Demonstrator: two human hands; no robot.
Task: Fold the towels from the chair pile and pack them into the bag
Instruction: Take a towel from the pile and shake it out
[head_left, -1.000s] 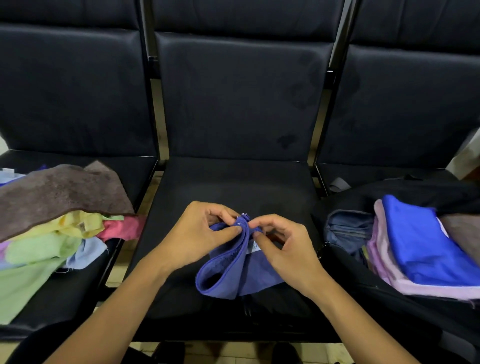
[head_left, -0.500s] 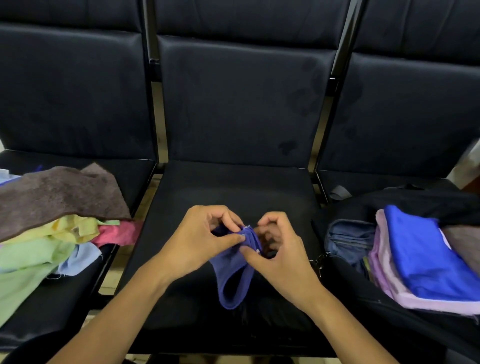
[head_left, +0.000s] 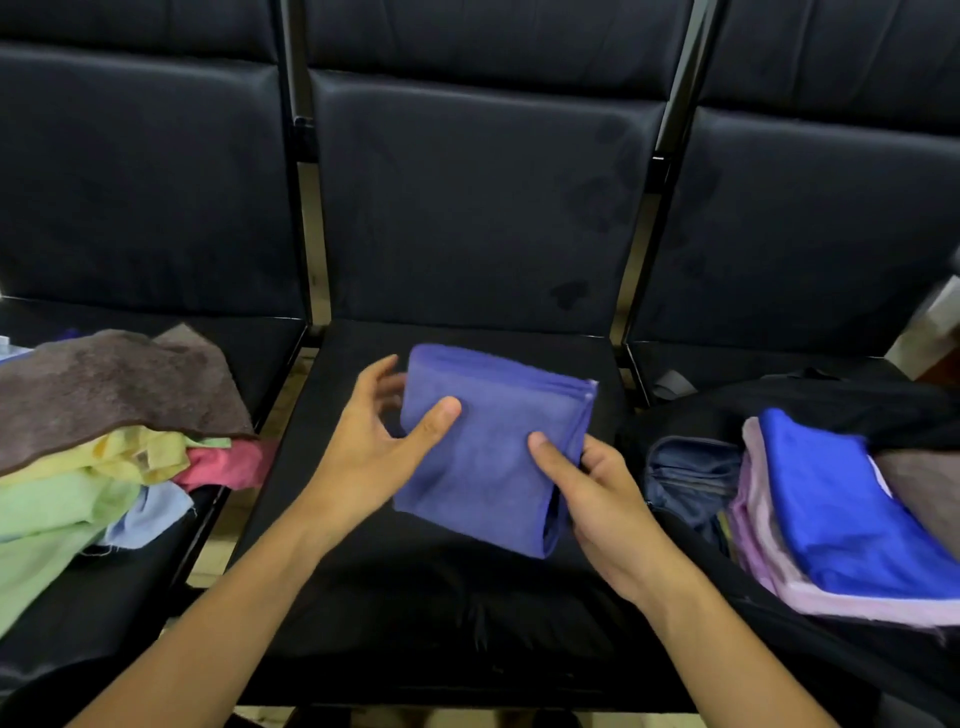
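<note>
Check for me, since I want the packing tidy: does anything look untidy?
Only the unfolded pile on the left seat, crumpled and hanging over the edge. The purple towel in both hands looks neatly folded.

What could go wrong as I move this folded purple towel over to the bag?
The folded purple towel is pinched mainly by the thumbs of the left hand and right hand; its layered edges could slip and unfold in transit. The bag already holds a slanted stack topped by a blue towel, so another on top might slide off.
</note>
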